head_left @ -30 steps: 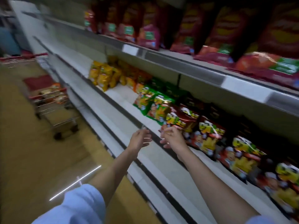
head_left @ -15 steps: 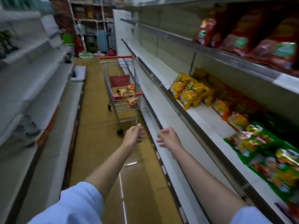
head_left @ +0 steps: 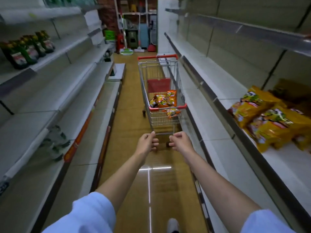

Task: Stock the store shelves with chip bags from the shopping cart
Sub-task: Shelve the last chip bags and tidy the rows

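Both my arms were stretched out ahead of me down the aisle, and neither hand had anything in it. My left hand point(head_left: 146, 142) hung with its fingers loosely curled, and my right hand point(head_left: 180, 141) matched it, fingers bent in toward the palm around nothing. The two were near each other but apart.

The shopping cart point(head_left: 161, 91) stood further up the aisle, beyond my hands and well apart from them, close against the right-hand shelving. Orange chip bags point(head_left: 165, 100) lay heaped in its basket at the end nearer me, one standing taller than the rest. Another orange bag point(head_left: 173, 113) showed through the wire side lower down, though I could not tell whether it lay inside or was pushed against the mesh.

The print on the bags was too small and blurred to read. My hands covered part of the cart's lower frame and wheels.

On my right, the store shelf point(head_left: 244, 132) already carried a pile of yellow chip bags point(head_left: 265, 121), cut off by the edge of the view. On my left, a higher shelf held a row of dark green packets point(head_left: 27, 51), and something pale and smeared lay on a lower one point(head_left: 55, 142), too blurred to name. At the far end of the aisle stood a clutter of green bins point(head_left: 109, 35) and cleaning gear. My white shoe point(head_left: 173, 224) showed on the yellow floor point(head_left: 131, 101).
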`<state>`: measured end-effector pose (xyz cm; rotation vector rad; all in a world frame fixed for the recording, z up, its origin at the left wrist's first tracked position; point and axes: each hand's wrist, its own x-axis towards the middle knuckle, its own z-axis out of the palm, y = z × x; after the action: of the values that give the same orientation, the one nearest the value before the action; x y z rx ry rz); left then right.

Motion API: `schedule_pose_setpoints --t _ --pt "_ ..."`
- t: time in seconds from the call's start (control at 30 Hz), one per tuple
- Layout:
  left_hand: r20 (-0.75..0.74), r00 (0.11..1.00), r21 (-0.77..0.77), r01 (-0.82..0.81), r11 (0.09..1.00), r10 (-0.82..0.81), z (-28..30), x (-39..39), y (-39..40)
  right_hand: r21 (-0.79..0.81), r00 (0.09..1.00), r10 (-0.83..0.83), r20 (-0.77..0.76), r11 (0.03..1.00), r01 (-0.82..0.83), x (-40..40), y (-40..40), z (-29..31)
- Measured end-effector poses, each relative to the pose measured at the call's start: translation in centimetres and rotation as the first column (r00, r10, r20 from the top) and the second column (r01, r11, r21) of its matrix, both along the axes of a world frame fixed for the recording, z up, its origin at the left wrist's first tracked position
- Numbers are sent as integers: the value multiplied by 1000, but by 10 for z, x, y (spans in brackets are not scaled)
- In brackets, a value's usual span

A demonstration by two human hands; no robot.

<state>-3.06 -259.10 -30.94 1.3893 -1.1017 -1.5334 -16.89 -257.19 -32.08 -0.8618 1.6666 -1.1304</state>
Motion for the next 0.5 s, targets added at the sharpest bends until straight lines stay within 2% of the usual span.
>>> schedule_pose_setpoints --t 0.17,0.5 --pt "96 994 -28 -48 998 51 11 -28 -124 -11 996 90 9 996 -90 -31 -128 7" --pt "162 987 -13 12 1000 -9 4 -70 -298 57 985 173 16 983 -174 -53 -313 -2"
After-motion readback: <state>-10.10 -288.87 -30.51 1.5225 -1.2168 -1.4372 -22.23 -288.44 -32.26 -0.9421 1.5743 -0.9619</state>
